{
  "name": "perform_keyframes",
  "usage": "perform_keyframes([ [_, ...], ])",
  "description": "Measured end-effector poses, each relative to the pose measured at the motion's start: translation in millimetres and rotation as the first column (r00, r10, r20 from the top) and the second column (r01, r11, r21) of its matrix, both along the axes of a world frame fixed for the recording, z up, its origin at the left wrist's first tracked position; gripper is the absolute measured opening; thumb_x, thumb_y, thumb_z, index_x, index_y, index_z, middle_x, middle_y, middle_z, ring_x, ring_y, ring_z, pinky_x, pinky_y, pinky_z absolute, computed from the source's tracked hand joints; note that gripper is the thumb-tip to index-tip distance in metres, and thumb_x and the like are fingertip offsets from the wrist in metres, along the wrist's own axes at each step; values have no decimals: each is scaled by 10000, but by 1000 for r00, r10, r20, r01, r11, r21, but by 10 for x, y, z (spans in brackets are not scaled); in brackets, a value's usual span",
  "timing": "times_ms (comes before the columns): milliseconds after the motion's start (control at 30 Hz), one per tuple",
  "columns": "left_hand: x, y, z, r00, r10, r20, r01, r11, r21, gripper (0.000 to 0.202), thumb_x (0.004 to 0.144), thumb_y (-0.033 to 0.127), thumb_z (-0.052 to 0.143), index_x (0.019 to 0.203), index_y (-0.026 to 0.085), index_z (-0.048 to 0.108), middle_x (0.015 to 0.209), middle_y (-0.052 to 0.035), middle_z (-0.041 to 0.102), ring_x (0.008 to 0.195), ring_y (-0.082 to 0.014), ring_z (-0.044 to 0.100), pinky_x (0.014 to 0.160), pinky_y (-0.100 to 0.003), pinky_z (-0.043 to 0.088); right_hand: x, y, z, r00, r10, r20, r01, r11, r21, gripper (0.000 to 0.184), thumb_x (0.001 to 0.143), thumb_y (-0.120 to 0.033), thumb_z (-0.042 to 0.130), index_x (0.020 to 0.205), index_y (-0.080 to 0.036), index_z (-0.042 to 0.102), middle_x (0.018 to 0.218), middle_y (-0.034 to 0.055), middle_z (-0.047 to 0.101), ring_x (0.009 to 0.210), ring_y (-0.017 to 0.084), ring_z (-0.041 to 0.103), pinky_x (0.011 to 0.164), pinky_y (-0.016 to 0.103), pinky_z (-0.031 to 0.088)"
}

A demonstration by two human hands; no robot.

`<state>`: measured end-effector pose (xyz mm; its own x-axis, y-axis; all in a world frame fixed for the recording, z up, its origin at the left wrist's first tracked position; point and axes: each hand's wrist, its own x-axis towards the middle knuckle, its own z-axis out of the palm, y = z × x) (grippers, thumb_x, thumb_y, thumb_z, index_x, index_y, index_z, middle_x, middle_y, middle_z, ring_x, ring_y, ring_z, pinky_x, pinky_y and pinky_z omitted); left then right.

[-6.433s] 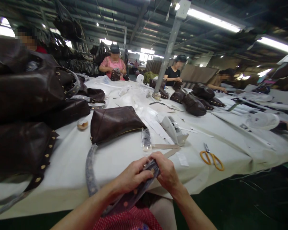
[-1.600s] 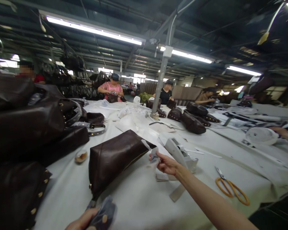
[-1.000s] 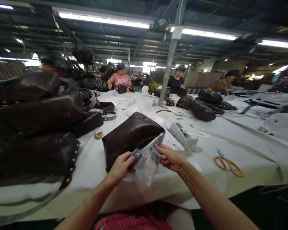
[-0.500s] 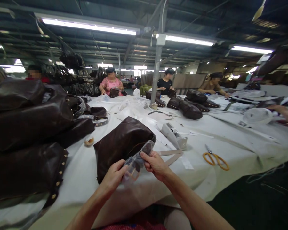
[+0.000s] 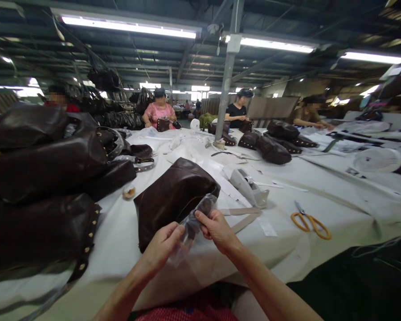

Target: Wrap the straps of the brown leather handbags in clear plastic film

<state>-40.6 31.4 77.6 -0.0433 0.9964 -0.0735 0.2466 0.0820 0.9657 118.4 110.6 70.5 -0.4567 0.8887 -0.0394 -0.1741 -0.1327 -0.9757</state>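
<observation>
A dark brown leather bag [image 5: 173, 191] lies on the white-covered table in front of me. At its near right edge, clear plastic wrap [image 5: 190, 227] covers a dark piece that looks like a strap. My left hand [image 5: 165, 240] pinches the lower left part of this wrap, fingers closed. My right hand [image 5: 214, 227] grips its upper right part, thumb on top. What exactly sits inside the plastic is partly hidden by my fingers. Just right of my right hand lie flat tan strips [image 5: 242, 218].
Several brown studded bags [image 5: 43, 178] are piled at the left. A tape roll [image 5: 128, 192] lies near them. To the right are a grey tape dispenser [image 5: 249, 187], yellow-handled scissors [image 5: 310, 220] and a white fan [image 5: 377, 159]. A metal post [image 5: 227, 84] rises behind; co-workers [image 5: 159, 111] sit beyond.
My left hand has shifted slightly along the plastic, closer to my right hand, and the loose lower end is more covered. The view has turned a little left. The bag stays in place.
</observation>
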Motion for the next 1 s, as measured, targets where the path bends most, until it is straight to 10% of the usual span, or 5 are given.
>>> perform_keyframes([
  [333, -93, -5, -51, 990, -29, -141, 36, 998, 53, 468, 841, 604, 445, 726, 170, 576, 701, 0, 530, 703, -170, 479, 647, -263, 376, 202, 78, 194, 939, -8, 343, -86, 962, 258, 476, 735, -634, 634, 657, -173, 546, 508, -36, 513, 422, 84, 445, 383, 200, 313],
  [467, -185, -76, -45, 984, -55, -168, 61, 998, 26, 466, 850, 606, 433, 725, 174, 555, 713, 1, 520, 707, -169, 479, 650, -263, 379, 571, 202, 420, 761, -561, 325, 63, 562, 825, 346, 867, -494, 577, 730, -178, 609, 694, 38, 633, 571, 131, 549, 547, 246, 457],
  [567, -234, -140, 20, 969, -93, -227, 100, 995, 17, 457, 863, 591, 419, 721, 175, 542, 735, -3, 518, 734, -176, 485, 676, -270, 382, 722, 266, 642, 764, -552, 334, -205, 284, 937, 298, 902, -424, 571, 1078, -198, 653, 1198, 127, 630, 788, 170, 651, 726, 294, 533],
  [667, -277, -176, 104, 955, -118, -271, 124, 992, 4, 448, 873, 579, 398, 704, 180, 512, 738, -1, 501, 739, -178, 479, 683, -275, 378, 757, 307, 792, 699, -481, 530, -513, 178, 839, 513, 834, -378, 687, 1319, -290, 544, 1465, 128, 424, 1099, 258, 621, 897, 372, 527],
  [1000, -320, -185, 181, 848, -231, -477, 241, 970, -41, 402, 918, 491, 383, 702, 186, 531, 756, 6, 552, 720, -156, 506, 653, -250, 357, 770, 130, 411, 632, -333, 700, -548, 447, 707, 457, 730, -493, 754, 1119, -268, 671, 1554, 133, 270, 1190, 322, 575, 966, 417, 496],
])
